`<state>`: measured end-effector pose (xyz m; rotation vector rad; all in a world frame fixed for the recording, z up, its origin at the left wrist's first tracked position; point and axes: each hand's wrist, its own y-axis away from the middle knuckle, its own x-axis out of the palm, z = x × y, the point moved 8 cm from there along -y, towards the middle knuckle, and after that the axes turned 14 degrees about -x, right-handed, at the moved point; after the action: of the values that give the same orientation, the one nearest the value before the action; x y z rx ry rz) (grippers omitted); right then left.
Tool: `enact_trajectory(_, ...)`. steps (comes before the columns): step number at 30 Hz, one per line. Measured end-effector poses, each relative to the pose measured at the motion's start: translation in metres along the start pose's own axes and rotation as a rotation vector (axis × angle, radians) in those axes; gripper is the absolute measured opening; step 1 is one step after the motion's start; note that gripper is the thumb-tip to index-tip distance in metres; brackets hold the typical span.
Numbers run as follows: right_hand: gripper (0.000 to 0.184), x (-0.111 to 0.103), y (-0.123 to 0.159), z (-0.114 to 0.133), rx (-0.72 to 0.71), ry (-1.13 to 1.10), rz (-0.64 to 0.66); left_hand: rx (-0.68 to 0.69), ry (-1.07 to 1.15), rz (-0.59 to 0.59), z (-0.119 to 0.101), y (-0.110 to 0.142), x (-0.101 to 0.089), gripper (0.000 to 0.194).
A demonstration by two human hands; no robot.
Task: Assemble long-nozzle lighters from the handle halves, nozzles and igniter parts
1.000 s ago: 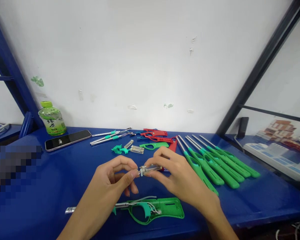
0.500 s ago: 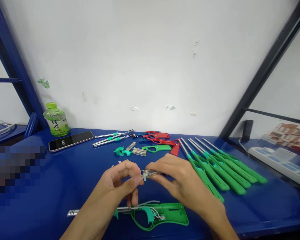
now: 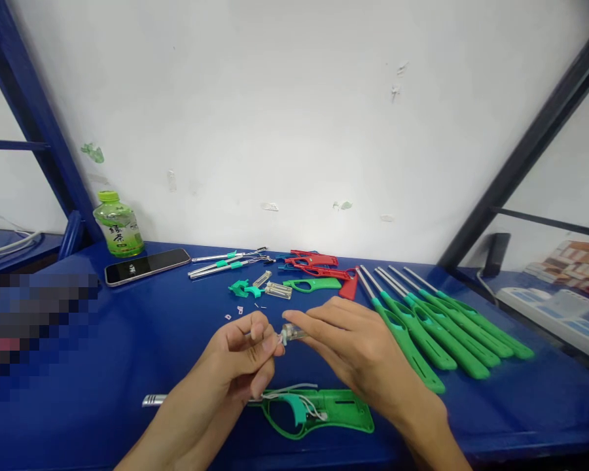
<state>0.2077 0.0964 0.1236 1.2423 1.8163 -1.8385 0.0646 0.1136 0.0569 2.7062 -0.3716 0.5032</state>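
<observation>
My right hand (image 3: 363,353) holds a clear lighter fuel tank (image 3: 294,332) between thumb and fingers, its valve end facing left. At that end, the fingertips of my left hand (image 3: 240,360) pinch a small pale part (image 3: 283,337), mostly covered by the fingers. Below both hands lies an opened green lighter shell (image 3: 348,418) with a teal trigger (image 3: 295,410), white wires and a metal tube (image 3: 154,400) running out to the left, partly behind my left wrist.
Several assembled green lighters (image 3: 451,333) lie at the right. Further back are red shell halves (image 3: 319,260), a green half (image 3: 319,284), spare clear tanks (image 3: 277,290), teal triggers (image 3: 238,288), metal tubes (image 3: 216,267) and tiny pink pieces (image 3: 240,310). A phone (image 3: 147,267) and bottle (image 3: 119,226) stand left.
The view has shifted slightly. My right fingers have straightened and lie more along the tank; my left fingertips stay at its valve end. The tiny pink pieces now show more clearly.
</observation>
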Motion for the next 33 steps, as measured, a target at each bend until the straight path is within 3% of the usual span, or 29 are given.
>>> enact_trajectory(9, 0.027, -0.004, -0.003, 0.005, -0.063, 0.116, -0.001, -0.052, 0.068, -0.003, 0.009, -0.002, -0.001, 0.061)
enact_trajectory(17, 0.031, -0.004, -0.002, 0.007, -0.059, 0.161, 0.003, -0.024, 0.044, -0.019, 0.006, -0.001, -0.008, 0.061)
enact_trajectory(24, 0.031, -0.004, -0.003, 0.008, -0.063, 0.137, 0.006, -0.031, 0.007, 0.113, 0.014, -0.021, -0.007, 0.072)
enact_trajectory(29, 0.034, -0.003, -0.001, 0.007, -0.059, 0.120, 0.029, 0.016, -0.039, 0.010, 0.005, -0.006, -0.004, 0.062)
enact_trajectory(33, 0.032, 0.000, -0.001, 0.003, -0.035, 0.094, 0.052, 0.164, -0.241, -0.095, -0.014, 0.005, 0.000, 0.054)
